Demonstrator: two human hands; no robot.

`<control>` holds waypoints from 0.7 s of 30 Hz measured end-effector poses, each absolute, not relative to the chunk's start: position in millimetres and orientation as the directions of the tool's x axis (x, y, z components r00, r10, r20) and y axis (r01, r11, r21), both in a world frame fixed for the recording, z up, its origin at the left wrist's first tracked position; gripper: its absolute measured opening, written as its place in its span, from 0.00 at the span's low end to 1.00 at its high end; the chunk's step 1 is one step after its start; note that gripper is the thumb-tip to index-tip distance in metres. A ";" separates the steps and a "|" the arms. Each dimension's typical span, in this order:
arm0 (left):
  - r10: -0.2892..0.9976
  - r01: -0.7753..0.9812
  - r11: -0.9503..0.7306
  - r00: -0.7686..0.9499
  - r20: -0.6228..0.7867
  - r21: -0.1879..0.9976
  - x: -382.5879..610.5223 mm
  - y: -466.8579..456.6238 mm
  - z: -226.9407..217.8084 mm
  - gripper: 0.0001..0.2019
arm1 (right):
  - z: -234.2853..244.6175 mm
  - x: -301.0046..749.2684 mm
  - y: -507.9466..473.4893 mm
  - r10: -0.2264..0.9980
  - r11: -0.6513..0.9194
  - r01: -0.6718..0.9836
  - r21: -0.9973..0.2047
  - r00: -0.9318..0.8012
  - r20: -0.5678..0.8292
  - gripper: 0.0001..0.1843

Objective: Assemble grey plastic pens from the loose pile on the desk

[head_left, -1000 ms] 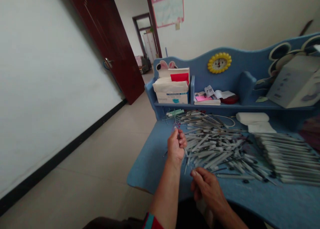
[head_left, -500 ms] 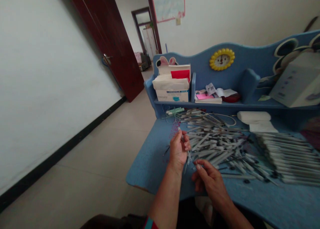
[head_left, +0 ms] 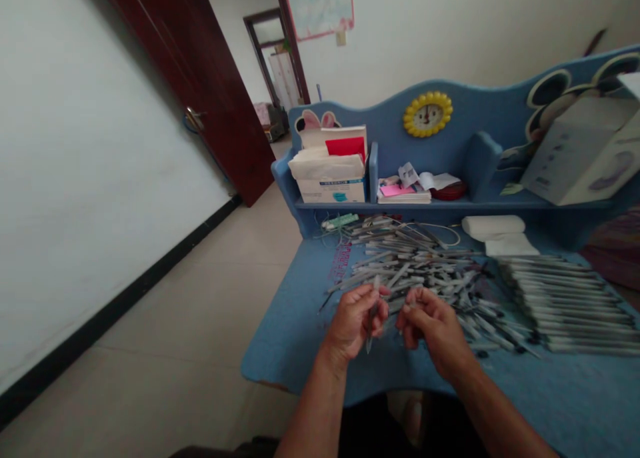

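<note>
My left hand (head_left: 354,319) is curled around a thin grey pen-like stick (head_left: 373,311) that pokes out above and below the fingers. My right hand (head_left: 434,326) is close beside it, fingers pinched near the top of the same stick; what they hold is too small to make out. Both hands hover over the near edge of a loose heap of grey sticks (head_left: 420,271) on the blue desk (head_left: 310,311). A neat row of the same sticks (head_left: 565,298) lies to the right.
The desk's shelf holds a white box with papers (head_left: 333,168), a stack of booklets (head_left: 403,191) and a tilted grey box (head_left: 575,148). White folded cloths (head_left: 495,231) lie behind the heap. A dark red door (head_left: 200,91) stands open at the left, over tiled floor.
My left hand has dropped from a raised position down toward the desk, still gripping the stick. My right hand has risen and moved in to meet it. The view shifted slightly left.
</note>
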State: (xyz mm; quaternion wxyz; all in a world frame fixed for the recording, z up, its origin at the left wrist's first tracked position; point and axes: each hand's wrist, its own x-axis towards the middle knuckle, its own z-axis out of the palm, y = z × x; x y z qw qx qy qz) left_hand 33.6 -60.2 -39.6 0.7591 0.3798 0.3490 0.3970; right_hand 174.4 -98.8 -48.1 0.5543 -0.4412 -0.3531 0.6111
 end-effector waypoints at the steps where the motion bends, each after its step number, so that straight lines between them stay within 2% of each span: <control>1: 0.857 -0.296 0.401 0.455 -0.241 0.867 33.7 -62.0 -38.9 0.13 | -45.3 176.4 -95.9 0.990 -0.129 -0.348 -0.929 0.002 -0.138 0.12; 8: 0.771 -0.055 0.394 0.563 -0.298 0.917 30.0 -67.7 -35.2 0.12 | -37.0 188.4 -82.8 0.994 -0.094 -0.200 -0.975 -0.078 -0.080 0.12; 16: 0.679 0.031 0.406 0.659 -0.324 0.913 29.4 -71.3 -34.3 0.11 | -40.4 195.6 -85.1 0.977 -0.138 -0.152 -0.979 -0.184 -0.109 0.11; 18: 0.657 0.051 0.417 0.673 -0.340 0.907 28.5 -71.8 -35.0 0.11 | -43.7 199.3 -85.6 0.977 -0.132 -0.158 -0.979 -0.190 -0.101 0.10; 21: 0.619 0.088 0.443 0.690 -0.375 0.892 22.2 -73.0 -35.8 0.11 | -47.8 208.3 -85.1 0.990 -0.118 -0.244 -0.963 -0.100 -0.096 0.10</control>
